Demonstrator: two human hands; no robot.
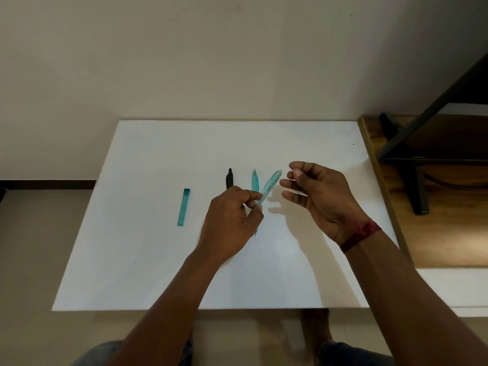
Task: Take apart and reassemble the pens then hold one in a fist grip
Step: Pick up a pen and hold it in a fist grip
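Left hand (229, 217) pinches the barrel (270, 186) at its lower end between thumb and fingertips, with the upper end tilted up and right. Right hand (322, 199) sits just beside that upper end, apart from it. Its fingers are curled and thumb and index tips meet. Can't tell if they hold a small part or nothing.

Handling, my read: the barrel is thin translucent plastic, so it's light, stiff and a bit slick. It'll spin or slip in a loose pinch. Best to hold it mid-length with the left and work the end with the right. Pull or push parts straight along the axis, since a side load could crack the thin wall. Any small end plug or refill would be easy to drop and hard to spot on white.

On the worktop (148, 260):
- The cap (183, 207) lies flat, well to the left.
- The black pen (229, 178) is just beyond the left hand, its lower part hidden by it.
- The teal pen (254, 180) lies beside the black one. It runs under the left hand, and a thin tip shows below the knuckles.

Both pens lie right under the working area, so a dropped part could land on them or knock them. The red wrist band (361, 235) is clear of the work. The wood shelf (449, 233) and black frame (420, 186) at right are well apart and not in the way.
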